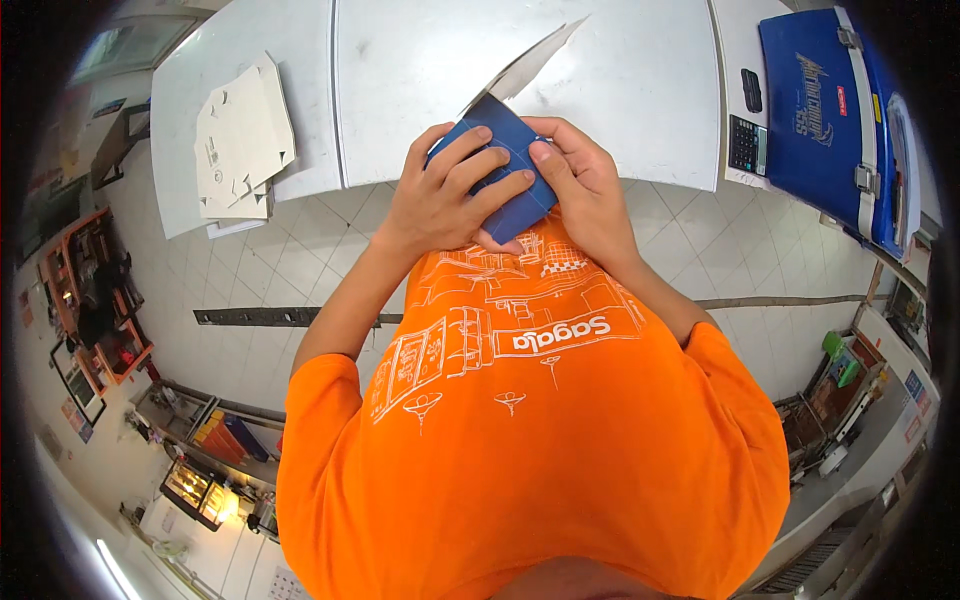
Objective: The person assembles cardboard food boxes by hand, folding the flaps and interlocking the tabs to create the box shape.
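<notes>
- 1 blue card piece [520, 210], at 12 o'clock, is held up close to the orange shirt [540, 430]; a pale flap [528, 68] rises from its upper end toward 1 o'clock.
- Left hand [445, 185]: grasping the blue card piece, with fingers spread across its face from the 9 o'clock side.
- Right hand [585, 180]: grasping the same piece at its 3 o'clock edge, thumb on the face.
- Step in hand, as judged from the grip: folding or shaping the card; the next move probably calls for steady support while the flap is guided.
- White table [430, 75]: bears pale card sheets [245, 140] at 10 o'clock.
</notes>
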Tool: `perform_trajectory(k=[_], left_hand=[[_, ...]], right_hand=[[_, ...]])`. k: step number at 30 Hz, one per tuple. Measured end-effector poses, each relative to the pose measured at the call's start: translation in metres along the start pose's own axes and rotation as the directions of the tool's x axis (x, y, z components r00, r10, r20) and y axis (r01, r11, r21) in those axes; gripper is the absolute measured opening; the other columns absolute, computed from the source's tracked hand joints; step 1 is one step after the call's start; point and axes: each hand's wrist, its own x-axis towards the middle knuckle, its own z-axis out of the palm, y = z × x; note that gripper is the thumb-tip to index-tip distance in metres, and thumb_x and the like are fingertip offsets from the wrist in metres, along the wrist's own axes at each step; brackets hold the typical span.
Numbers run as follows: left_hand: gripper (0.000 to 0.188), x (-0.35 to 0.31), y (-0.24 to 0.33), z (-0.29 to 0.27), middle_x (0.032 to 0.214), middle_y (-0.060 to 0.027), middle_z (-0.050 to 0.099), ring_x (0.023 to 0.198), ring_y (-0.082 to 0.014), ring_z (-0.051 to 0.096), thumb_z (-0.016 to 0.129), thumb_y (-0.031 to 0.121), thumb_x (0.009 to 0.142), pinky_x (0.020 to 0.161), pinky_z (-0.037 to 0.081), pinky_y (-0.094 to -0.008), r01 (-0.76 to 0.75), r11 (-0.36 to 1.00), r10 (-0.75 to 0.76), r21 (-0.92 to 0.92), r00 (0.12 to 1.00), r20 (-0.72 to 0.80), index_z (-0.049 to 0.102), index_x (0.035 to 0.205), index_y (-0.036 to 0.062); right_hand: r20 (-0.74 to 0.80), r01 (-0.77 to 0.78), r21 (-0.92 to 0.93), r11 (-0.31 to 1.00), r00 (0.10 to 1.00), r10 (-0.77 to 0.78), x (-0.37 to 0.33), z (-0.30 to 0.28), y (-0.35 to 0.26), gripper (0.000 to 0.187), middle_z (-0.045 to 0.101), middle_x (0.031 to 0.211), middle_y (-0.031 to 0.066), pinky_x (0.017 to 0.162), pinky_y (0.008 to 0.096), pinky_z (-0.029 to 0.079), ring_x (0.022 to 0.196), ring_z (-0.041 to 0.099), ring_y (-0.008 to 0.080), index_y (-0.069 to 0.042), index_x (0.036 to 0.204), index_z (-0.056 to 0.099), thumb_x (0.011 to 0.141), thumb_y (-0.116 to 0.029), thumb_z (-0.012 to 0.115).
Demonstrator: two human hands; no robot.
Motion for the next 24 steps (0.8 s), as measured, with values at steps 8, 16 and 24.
perform_trajectory(k=[8,16,24], left_hand=[[0.061,0.002,-0.002,0.0,0.126,-0.0009,0.053,0.126,-0.0234,0.048,0.056,0.074,0.081,0.105,0.039,-0.0491,0.003,1.0,-0.003,-0.015,1.0,-0.016,0.062,0.124,0.0306],[0.06,-0.002,0.003,0.002,0.125,0.0002,0.053,0.126,-0.0221,0.049,0.054,0.076,0.082,0.106,0.038,-0.0478,0.022,1.0,-0.022,0.0,0.999,-0.033,0.063,0.123,0.0328],[0.061,-0.009,-0.002,0.003,0.12,0.001,0.054,0.125,-0.0208,0.049,0.053,0.077,0.082,0.106,0.039,-0.047,-0.018,1.0,0.019,0.008,0.992,-0.122,0.064,0.122,0.0316]], right_hand=[[-0.106,0.06,-0.056,0.997,0.992,-0.065,-0.004,0.006,-0.003,0.026,0.066,0.105,0.0059,0.085,0.0239,0.049,0.095,0.059,0.0086,0.003,0.123,0.057,0.105,-0.012,0.047],[-0.168,0.059,-0.03,0.998,0.984,-0.063,-0.008,0.009,-0.003,0.027,0.066,0.103,0.0062,0.083,0.0249,0.049,0.093,0.059,0.0091,0.004,0.123,0.058,0.105,-0.013,0.047],[-0.022,0.178,-0.358,0.917,0.98,-0.199,-0.003,0.008,-0.007,0.028,0.07,0.091,0.0166,0.074,0.0306,0.052,0.08,0.067,0.0214,0.001,0.123,0.059,0.103,-0.016,0.048]])
